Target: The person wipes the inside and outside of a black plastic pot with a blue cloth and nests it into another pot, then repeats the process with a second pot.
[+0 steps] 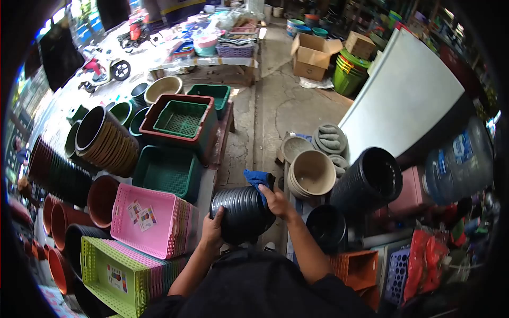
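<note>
A stack of black ribbed pots (237,212) is held on its side in front of my body. My left hand (212,228) grips the near left end of the stack, its thumb up along the rim. At the upper right of the stack, my right hand (277,203) holds a blue cloth (256,178) against the black pots. The fingers of my right hand are partly hidden behind the cloth and the stack.
Pink baskets (146,217), lime baskets (108,270) and green tubs (167,172) stand at the left. To the right are cream pots (313,172), tall black pots (366,180) and a water jug (456,161). An open carton (310,66) sits farther ahead.
</note>
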Demonstrator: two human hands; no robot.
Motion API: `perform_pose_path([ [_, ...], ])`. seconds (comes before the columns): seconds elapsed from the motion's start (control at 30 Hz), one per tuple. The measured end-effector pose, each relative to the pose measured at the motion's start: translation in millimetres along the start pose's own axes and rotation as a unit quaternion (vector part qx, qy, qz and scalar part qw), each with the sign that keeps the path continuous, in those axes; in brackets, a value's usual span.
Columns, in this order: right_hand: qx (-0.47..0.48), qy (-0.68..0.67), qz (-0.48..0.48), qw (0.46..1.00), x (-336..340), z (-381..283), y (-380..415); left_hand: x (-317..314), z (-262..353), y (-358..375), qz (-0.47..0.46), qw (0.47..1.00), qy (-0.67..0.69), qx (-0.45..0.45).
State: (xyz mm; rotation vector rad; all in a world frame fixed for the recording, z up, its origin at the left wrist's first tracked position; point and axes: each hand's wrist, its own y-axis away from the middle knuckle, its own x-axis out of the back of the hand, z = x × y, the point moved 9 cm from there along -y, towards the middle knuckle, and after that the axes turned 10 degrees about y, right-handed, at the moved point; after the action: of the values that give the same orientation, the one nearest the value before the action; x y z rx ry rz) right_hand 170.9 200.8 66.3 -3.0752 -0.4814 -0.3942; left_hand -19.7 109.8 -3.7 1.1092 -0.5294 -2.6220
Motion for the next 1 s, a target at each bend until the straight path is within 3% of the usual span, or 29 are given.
perform_pose_path([
  [0.03,-0.006,-0.003,0.014,1.0,1.9,-0.7,8.6,-4.0,-4.4,-0.4,-0.007,1.0,0.016,0.017],
  [0.1,0.119,0.12,0.088,0.982,12.9,-24.7,31.5,-19.5,-13.9,-0.3,-0.02,0.999,0.035,0.036],
  [0.17,0.081,0.143,0.088,0.983,15.9,-19.4,55.9,-23.2,-25.3,-3.8,-0.02,0.997,0.07,0.041],
  [0.23,0.122,0.157,0.02,0.98,9.9,-22.9,78.1,-28.0,-41.0,-7.8,-0.034,0.992,0.084,0.087],
  [0.3,0.105,0.14,0.044,0.984,27.5,4.0,109.4,-36.9,-57.9,-12.7,-0.049,0.985,0.098,0.131],
  [0.37,0.221,0.234,0.167,0.932,57.1,45.8,155.8,-42.1,-75.4,-15.1,-0.054,0.976,0.119,0.171],
  [0.4,0.095,-0.086,0.224,0.966,86.1,56.0,154.7,-40.9,-80.9,-20.1,-0.051,0.977,0.119,0.17],
  [0.43,-0.044,-0.395,0.255,0.882,91.7,71.7,163.0,-42.2,-88.3,-25.4,-0.061,0.974,0.127,0.178],
  [0.5,-0.047,-0.468,0.367,0.803,126.2,35.6,195.0,-52.1,-98.2,-26.1,-0.071,0.969,0.129,0.197],
  [0.53,-0.047,-0.47,0.378,0.797,137.4,40.4,208.9,-60.7,-96.1,-26.0,-0.072,0.977,0.092,0.176],
  [0.6,0.042,-0.61,0.358,0.706,158.1,44.9,235.5,-81.3,-94.8,-23.9,-0.076,0.987,0.018,0.138],
  [0.63,0.043,-0.611,0.371,0.698,163.9,52.8,248.9,-91.8,-99.4,-19.9,-0.079,0.986,0.009,0.149],
  [0.7,0.062,-0.567,0.445,0.69,180.8,78.2,281.4,-121.7,-97.4,-13.8,-0.161,0.969,-0.177,0.055],
  [0.73,0.007,-0.512,0.491,0.705,187.7,102.9,300.8,-135.5,-103.6,-10.3,-0.179,0.962,-0.204,0.014],
  [0.83,-0.049,-0.448,0.554,0.7,190.5,112.0,332.5,-171.4,-150.4,9.6,-0.318,0.87,-0.377,-0.007],
  [0.87,-0.046,-0.451,0.57,0.685,188.6,106.6,339.1,-177.0,-163.8,8.0,-0.327,0.866,-0.377,-0.001],
  [0.93,-0.034,-0.451,0.589,0.669,183.6,88.5,348.6,-208.0,-202.2,36.7,-0.533,0.666,-0.506,-0.129],
  [1.0,-0.025,-0.448,0.605,0.658,179.8,84.4,360.9,-216.6,-235.8,55.3,-0.591,0.567,-0.534,-0.209],
])
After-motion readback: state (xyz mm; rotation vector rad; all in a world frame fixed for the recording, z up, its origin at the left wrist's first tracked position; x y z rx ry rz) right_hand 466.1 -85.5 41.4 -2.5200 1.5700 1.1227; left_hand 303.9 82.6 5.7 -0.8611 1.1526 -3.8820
